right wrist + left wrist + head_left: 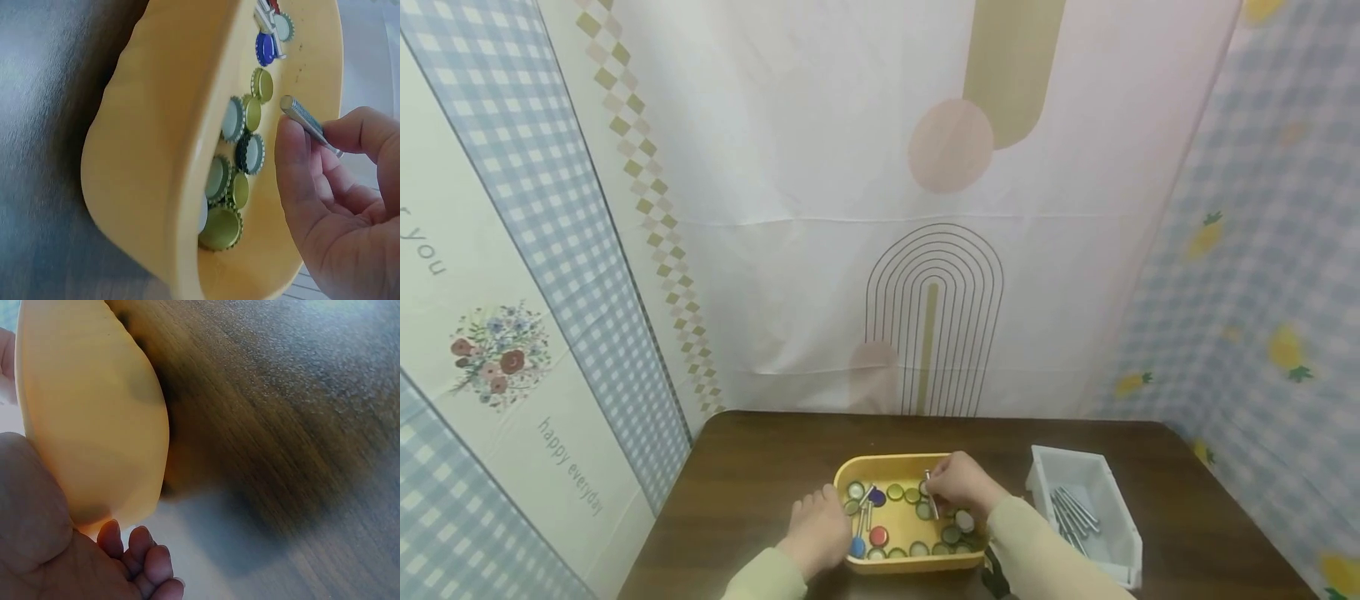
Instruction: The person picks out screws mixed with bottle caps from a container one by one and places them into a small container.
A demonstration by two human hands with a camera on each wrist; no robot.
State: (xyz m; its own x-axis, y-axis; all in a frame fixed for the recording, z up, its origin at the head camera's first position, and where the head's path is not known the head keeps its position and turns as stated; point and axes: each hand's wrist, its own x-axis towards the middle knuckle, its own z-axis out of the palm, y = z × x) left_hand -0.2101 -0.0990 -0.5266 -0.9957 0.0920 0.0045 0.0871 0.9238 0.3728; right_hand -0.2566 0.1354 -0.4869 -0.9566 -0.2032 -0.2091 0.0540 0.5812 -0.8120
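My left hand grips the left end of a yellow tub. In the left wrist view its fingers curl near the tub's wall. Over the right part of the tub, my right hand pinches a silvery threaded bolt between thumb and fingers. Below it lie several bottle caps, mostly green and gold, plus a red cap, a dark blue cap and a bright blue cap. Other bolts rest among the caps on the left side.
To the right of the tub stands a white bin with several bolts inside. Both are on a dark wooden table. Patterned cloths hang behind and at the sides. Something black lies by the tub's front right corner.
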